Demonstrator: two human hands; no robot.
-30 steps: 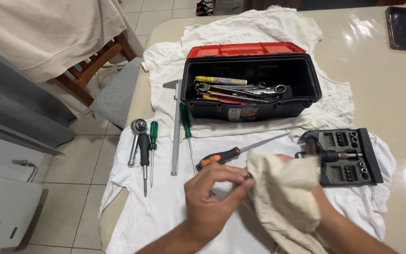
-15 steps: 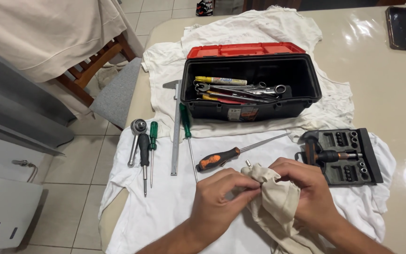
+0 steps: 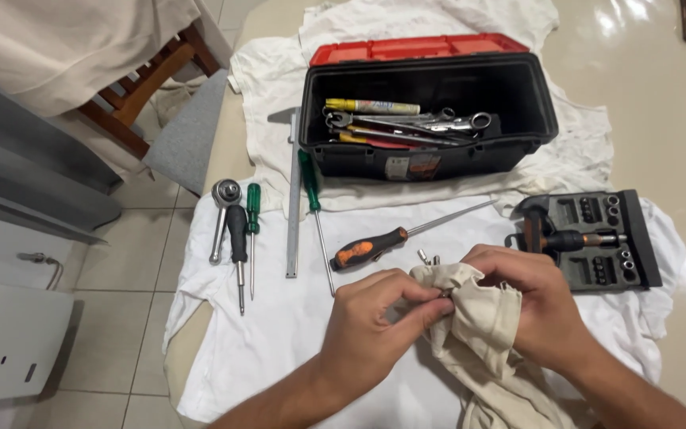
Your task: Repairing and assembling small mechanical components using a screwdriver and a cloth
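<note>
My left hand (image 3: 375, 326) and my right hand (image 3: 529, 306) both grip a beige rag (image 3: 474, 334) low in the middle of the view. The fingertips of my left hand pinch a small metal piece against the rag; most of it is hidden by fingers and folds. Just beyond the rag lie small metal bits (image 3: 428, 257) and an orange-and-black screwdriver (image 3: 375, 246) with a long shaft. All rests on a white cloth (image 3: 263, 334) spread over the table.
An open black toolbox (image 3: 430, 155) with a red lid holds wrenches. A black bit-set case (image 3: 597, 238) lies on the right. On the left lie a steel ruler (image 3: 293, 199), two green screwdrivers (image 3: 253, 230), a black screwdriver and a ratchet (image 3: 221, 210). A chair (image 3: 160, 87) stands beyond the table's left edge.
Both hands have drawn together on the rag, bunching it smaller. The right hand came from under the cloth to grip it on top; the left fingers now pinch at its folds.
</note>
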